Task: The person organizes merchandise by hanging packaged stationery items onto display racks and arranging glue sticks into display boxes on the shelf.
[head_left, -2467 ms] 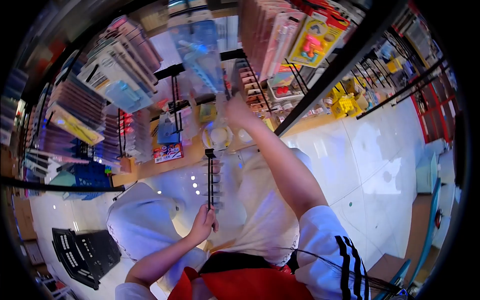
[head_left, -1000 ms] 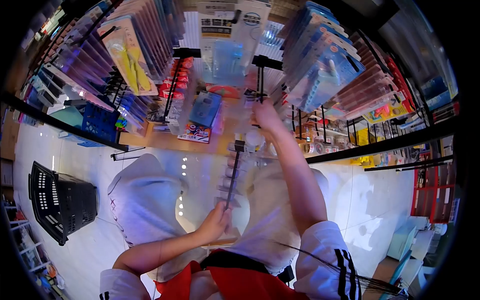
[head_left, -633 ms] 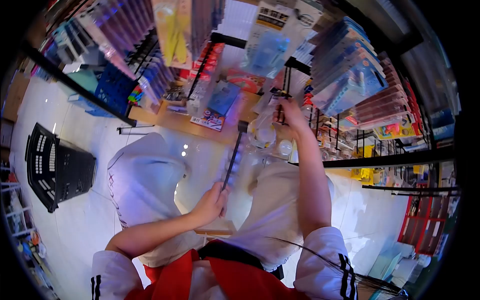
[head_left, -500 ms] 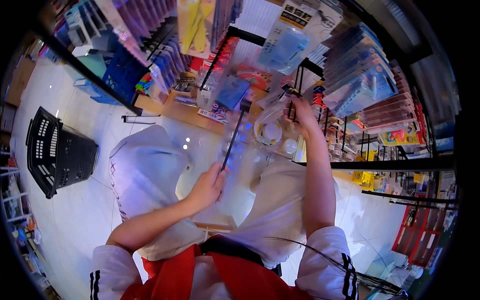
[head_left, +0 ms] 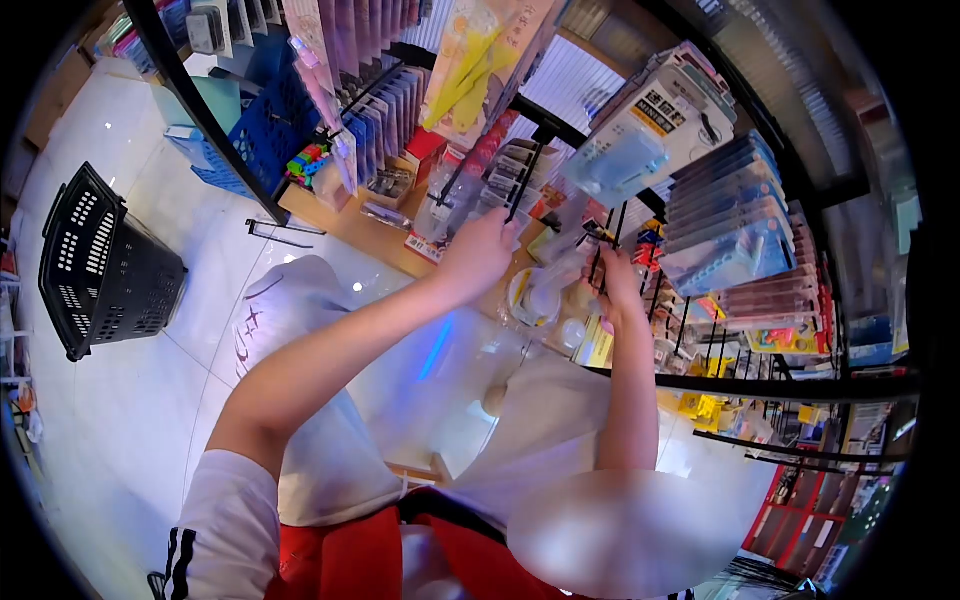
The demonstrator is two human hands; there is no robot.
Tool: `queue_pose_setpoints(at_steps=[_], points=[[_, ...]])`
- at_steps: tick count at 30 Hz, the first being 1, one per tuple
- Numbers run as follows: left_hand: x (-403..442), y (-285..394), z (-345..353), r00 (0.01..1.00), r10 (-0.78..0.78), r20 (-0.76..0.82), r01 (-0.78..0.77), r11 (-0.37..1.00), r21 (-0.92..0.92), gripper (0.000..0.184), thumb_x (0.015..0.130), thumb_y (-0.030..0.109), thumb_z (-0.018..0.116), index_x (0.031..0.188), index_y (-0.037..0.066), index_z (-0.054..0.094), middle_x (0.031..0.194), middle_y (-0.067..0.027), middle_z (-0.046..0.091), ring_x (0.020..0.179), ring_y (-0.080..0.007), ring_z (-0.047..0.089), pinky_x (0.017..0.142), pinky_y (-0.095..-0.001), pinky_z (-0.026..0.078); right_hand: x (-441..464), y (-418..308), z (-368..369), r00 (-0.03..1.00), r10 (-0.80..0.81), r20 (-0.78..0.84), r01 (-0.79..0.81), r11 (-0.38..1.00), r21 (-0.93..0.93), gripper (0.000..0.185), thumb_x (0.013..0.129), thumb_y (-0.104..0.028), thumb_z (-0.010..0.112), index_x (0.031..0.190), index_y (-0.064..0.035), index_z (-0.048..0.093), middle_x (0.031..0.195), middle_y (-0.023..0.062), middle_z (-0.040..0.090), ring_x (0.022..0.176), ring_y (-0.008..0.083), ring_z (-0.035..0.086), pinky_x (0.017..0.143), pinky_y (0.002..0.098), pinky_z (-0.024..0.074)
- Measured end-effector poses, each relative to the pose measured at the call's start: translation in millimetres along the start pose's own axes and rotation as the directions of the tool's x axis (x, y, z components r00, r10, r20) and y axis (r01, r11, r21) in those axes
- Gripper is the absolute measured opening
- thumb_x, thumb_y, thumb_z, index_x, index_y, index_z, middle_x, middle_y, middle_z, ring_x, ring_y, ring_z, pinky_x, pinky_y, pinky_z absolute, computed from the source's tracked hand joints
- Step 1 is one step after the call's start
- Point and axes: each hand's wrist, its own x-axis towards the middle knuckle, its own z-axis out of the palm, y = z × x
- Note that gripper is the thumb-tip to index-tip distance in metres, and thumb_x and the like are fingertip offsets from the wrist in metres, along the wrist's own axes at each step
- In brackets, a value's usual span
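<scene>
My left hand (head_left: 482, 258) reaches up to the rack, its fingers closed around the lower end of a black display hook (head_left: 527, 178). The hook's upper end meets a black crossbar (head_left: 548, 122). To the right, my right hand (head_left: 618, 287) is closed around thin black display hooks (head_left: 598, 262), partly hidden by its fingers. Clear plastic packaging (head_left: 548, 292) hangs or lies beside that hand; which one I cannot tell. Above it hang a white and blue blister pack (head_left: 625, 150) and a row of blue packs (head_left: 730, 225).
A black shopping basket (head_left: 115, 270) stands on the tiled floor at the left. A blue plastic basket (head_left: 265, 125) sits by the rack's black post (head_left: 195, 110). Small packaged goods lie on a wooden shelf board (head_left: 350, 232). Yellow packs (head_left: 700, 405) hang low at right.
My left hand has moved up and forward with the black hook, from above my lap to the rack's crossbar. The right hand stays among the hanging goods. The view has shifted.
</scene>
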Motion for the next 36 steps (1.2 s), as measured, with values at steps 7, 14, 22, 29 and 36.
queue_pose_setpoints(at_steps=[7, 14, 22, 29, 36], points=[[39, -2, 11, 0.998, 0.061, 0.003, -0.06, 0.982, 0.179, 0.02, 0.083, 0.011, 0.041, 0.09, -0.002, 0.055, 0.071, -0.0243, 0.058, 0.067, -0.0379, 0.059, 0.063, -0.0452, 0.045, 1, 4, 0, 0.999, -0.044, -0.002, 0.044, 0.999, 0.015, 0.018, 0.09, -0.022, 0.044, 0.086, -0.005, 0.041, 0.067, 0.0063, 0.048, 0.05, 0.0155, 0.049, 0.045, 0.0294, 0.0417], [42, 2, 16, 0.998, 0.058, -0.008, -0.056, 0.986, 0.157, 0.017, 0.077, 0.006, 0.046, 0.076, -0.007, 0.056, 0.073, -0.0303, 0.056, 0.074, -0.0434, 0.057, 0.07, -0.0498, 0.044, -3, 3, 4, 0.999, -0.036, -0.027, 0.037, 0.998, 0.048, 0.015, 0.091, -0.02, 0.044, 0.089, -0.0058, 0.039, 0.071, 0.0071, 0.047, 0.053, 0.0156, 0.048, 0.047, 0.0292, 0.0412], [48, 10, 10, 0.952, -0.185, 0.242, 0.206, 0.977, -0.062, 0.019, 0.083, 0.01, 0.042, 0.083, -0.004, 0.055, 0.056, -0.0154, 0.055, 0.042, -0.0229, 0.057, 0.04, -0.0349, 0.044, 2, 7, -4, 1.0, -0.023, 0.015, 0.022, 0.999, 0.048, 0.019, 0.09, -0.02, 0.044, 0.097, -0.0055, 0.034, 0.074, 0.0062, 0.047, 0.055, 0.0152, 0.049, 0.047, 0.0301, 0.0443], [48, 2, 9, 0.933, -0.208, 0.293, 0.225, 0.974, -0.026, 0.017, 0.082, 0.01, 0.046, 0.076, -0.003, 0.054, 0.063, -0.0195, 0.057, 0.049, -0.0279, 0.059, 0.048, -0.039, 0.047, -4, 1, -7, 0.999, -0.047, -0.017, 0.043, 0.985, -0.166, 0.028, 0.089, -0.021, 0.046, 0.107, 0.0004, 0.041, 0.092, 0.015, 0.054, 0.079, 0.0259, 0.059, 0.066, 0.0366, 0.0498], [31, 12, -65, 0.977, 0.163, 0.139, -0.213, 0.781, 0.586, 0.025, 0.081, 0.022, 0.048, 0.077, 0.001, 0.06, 0.075, -0.0203, 0.059, 0.07, -0.0373, 0.058, 0.064, -0.0461, 0.046, -120, 11, 71, 0.713, -0.558, 0.423, 0.564, 0.099, -0.82, 0.041, 0.076, -0.004, 0.053, 0.112, 0.011, 0.043, 0.117, 0.0279, 0.042, 0.108, 0.039, 0.043, 0.092, 0.045, 0.0355]])
